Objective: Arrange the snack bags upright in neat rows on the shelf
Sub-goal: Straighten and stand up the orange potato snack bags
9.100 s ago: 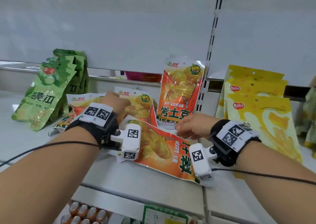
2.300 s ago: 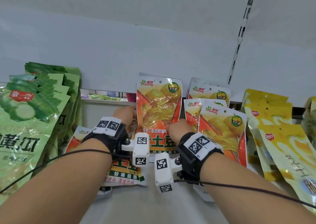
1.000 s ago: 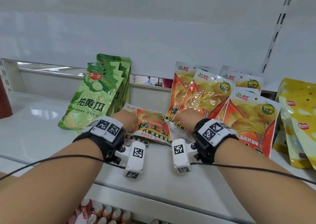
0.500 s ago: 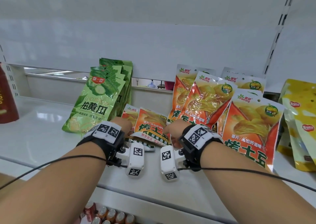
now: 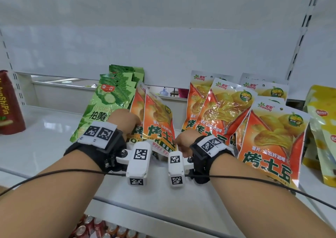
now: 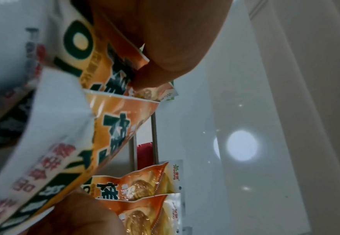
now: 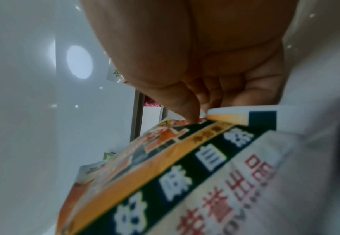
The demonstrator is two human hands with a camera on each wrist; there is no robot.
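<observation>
I have two orange chip bags raised off the white shelf, tilted with their tops leaning away toward 11 o'clock. My left hand grips their left edge, with the thumb pressed on the front of the rear bag, as the left wrist view shows. My right hand pinches the lower right corner of the front bag between thumb and fingertips. The two bags overlap, the front one covering most of the one behind.

At 10 o'clock from my hands a row of green cucumber bags stands leaning back toward the shelf wall, its nearest bag just beside my left hand. At 2 o'clock more orange chip bags stand upright in rows, with the nearest one just beside my right wrist at 3 o'clock. Farther out at 3 o'clock are yellow bags, standing at the frame edge. At 9 o'clock, well apart from my hands, a dark red bag stands on the shelf. Down at 6 o'clock, below the shelf edge, the tops of drink cans show.
</observation>
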